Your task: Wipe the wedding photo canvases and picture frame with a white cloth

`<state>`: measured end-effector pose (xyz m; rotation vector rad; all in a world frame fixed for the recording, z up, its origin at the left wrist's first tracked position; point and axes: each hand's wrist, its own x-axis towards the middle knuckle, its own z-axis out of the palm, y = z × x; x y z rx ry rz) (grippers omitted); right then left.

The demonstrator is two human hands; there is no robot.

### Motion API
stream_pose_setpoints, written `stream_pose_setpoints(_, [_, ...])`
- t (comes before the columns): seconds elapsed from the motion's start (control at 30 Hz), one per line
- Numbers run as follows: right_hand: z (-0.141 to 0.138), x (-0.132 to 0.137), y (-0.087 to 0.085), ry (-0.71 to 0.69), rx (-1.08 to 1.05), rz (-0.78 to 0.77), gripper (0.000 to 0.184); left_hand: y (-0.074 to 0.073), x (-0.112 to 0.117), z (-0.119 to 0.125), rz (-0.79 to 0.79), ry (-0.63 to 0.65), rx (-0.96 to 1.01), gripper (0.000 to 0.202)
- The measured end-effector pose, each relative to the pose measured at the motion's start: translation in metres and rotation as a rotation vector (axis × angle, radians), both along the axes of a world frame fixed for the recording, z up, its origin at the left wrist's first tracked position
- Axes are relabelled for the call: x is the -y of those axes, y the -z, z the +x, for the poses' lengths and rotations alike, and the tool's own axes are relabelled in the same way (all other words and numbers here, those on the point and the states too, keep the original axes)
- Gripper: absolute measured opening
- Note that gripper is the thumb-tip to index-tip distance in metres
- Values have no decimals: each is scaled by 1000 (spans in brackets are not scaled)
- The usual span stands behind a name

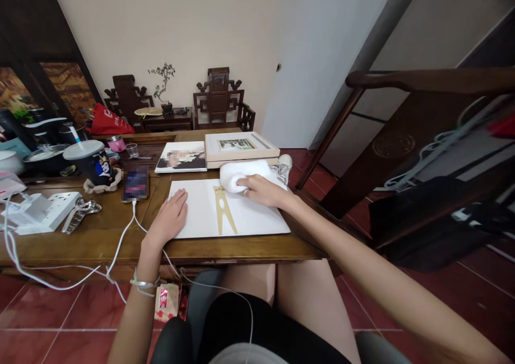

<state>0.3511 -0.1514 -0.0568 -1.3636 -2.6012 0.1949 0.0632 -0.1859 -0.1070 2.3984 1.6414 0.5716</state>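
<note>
A white board [249, 219] lies flat on the wooden table [88, 240] in front of me, with a gold wedge-shaped stand piece [223, 211] on it. My left hand [171, 216] rests flat on the board's left edge, fingers stretched out. My right hand [261, 189] is closed on a white cloth [241, 173] at the board's far edge, pressing it onto the surface.
Behind the board are a white picture frame [241, 146] on a stack and a photo print [181, 157]. A phone [135, 184] on a white cable, a lidded dark cup [90, 162], a power strip [44, 211] and pots lie to the left. A dark wooden chair [422, 138] stands right.
</note>
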Motion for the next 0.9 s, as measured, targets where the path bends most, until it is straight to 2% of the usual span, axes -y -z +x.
stream_pose_setpoints(0.07, [-3, -4, 1, 32, -13, 2, 31, 0, 0, 0, -2, 3, -6, 56])
stream_pose_setpoints(0.17, [-1, 8, 7, 25, -20, 0, 34, 0, 0, -1, 2, 4, -13, 56])
stream_pose_setpoints(0.33, [15, 70, 19, -41, -53, 3, 39, 3, -1, -1, 25, 2, -3, 53])
stream_pose_setpoints(0.47, [26, 126, 9, -88, -94, -53, 38, 4, -1, -1, 35, 5, -5, 52])
stream_pose_setpoints(0.57, [30, 146, -1, -113, -65, -105, 44, 2, -1, 0, 30, 4, -17, 54])
stream_pose_setpoints(0.7, [22, 133, -2, -95, -51, -94, 42, 0, -1, 1, 18, -2, -36, 55])
stream_pose_setpoints(0.9, [-18, 63, 3, 20, -59, -54, 40, -1, 0, 0, 12, -5, -33, 54])
